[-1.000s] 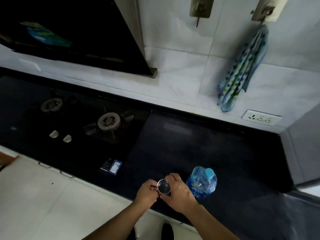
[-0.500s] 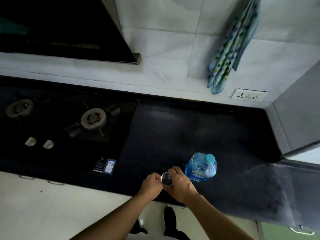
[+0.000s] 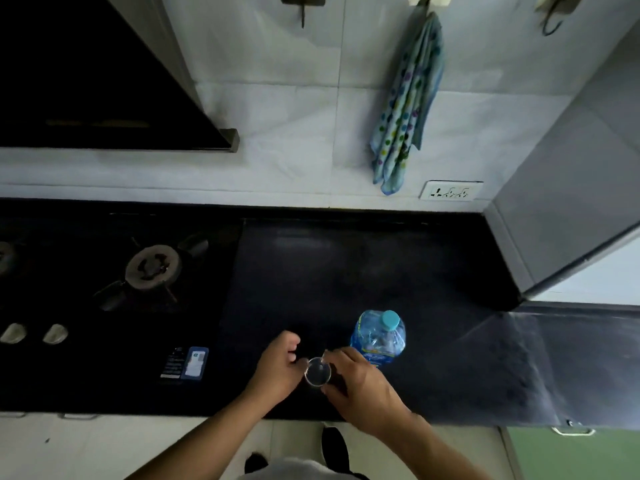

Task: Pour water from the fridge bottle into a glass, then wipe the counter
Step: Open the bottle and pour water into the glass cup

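A small clear glass (image 3: pixel 317 373) stands on the black counter (image 3: pixel 363 278) near its front edge. My right hand (image 3: pixel 360 386) wraps around its right side and grips it. My left hand (image 3: pixel 277 367) touches the glass's left side, fingers loosely curled, thumb lifted away. Just right of and behind the glass stands a blue plastic water bottle (image 3: pixel 379 337) with a teal cap, closed and upright. A dotted blue cloth (image 3: pixel 405 109) hangs from a wall hook above the counter.
A gas hob (image 3: pixel 152 268) with burners and knobs fills the counter's left part. A dark chimney hood (image 3: pixel 104 81) hangs above it. A wall socket (image 3: pixel 450 191) sits under the cloth. A grey cabinet side (image 3: pixel 568 188) closes off the right.
The view has shifted, so the hob sits further left. My hands stay at the glass; my left hand's grip has loosened, its thumb lifted off.
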### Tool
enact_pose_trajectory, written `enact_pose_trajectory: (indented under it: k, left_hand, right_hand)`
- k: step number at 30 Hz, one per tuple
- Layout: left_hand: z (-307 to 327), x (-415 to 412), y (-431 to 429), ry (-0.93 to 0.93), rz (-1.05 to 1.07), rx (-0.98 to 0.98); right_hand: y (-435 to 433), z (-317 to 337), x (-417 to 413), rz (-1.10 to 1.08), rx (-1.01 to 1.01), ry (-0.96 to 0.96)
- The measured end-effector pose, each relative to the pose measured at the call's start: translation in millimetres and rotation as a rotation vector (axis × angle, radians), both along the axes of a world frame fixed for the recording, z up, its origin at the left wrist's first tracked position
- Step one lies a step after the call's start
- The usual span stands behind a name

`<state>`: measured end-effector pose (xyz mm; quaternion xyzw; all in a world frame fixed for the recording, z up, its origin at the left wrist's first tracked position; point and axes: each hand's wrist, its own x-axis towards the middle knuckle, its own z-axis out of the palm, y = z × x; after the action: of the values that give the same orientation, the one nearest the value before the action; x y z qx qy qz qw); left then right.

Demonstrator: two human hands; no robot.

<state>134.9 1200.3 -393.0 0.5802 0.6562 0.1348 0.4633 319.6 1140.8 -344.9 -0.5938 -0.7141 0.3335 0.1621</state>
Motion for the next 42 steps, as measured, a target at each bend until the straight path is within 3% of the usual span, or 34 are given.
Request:
enact_pose_trajectory:
  k: [3,6,12,19,25,29,34,36,42]
  left_hand:
    - [34,19,17,-0.003,-0.151,0.097]
    - [53,46,29,0.0,-0.337,0.083]
    - [55,85,41,0.06,-0.57,0.032]
    - [52,99,45,-0.02,-0.545,0.036]
    - [80,86,50,-0.2,-0.493,0.055]
    - [106,65,54,-0.22,-0.458,0.123]
    - [131,46,47,-0.096,-0.336,0.309]
    - [137,36,43,-0.073,-0.311,0.298]
    - [157,-14,39,-0.283,-0.312,0.153]
  right_hand:
    - [-6,39,22,-0.155,0.149,0.127]
    - [4,58,48,-0.349,0.326,0.088]
    - [33,63,70,-0.354,0.084,-0.292]
    - [54,60,66,-0.279,0.098,-0.431]
    - [63,108,86,-0.282,0.309,-0.156]
    - [73,149,96,-0.19,0.32,0.082]
    - [98,155,78,-0.438,0.198,-0.278]
    - [106,155,65,-0.468,0.153,-0.312]
    - [108,175,33,-0.12,0.498,-0.057]
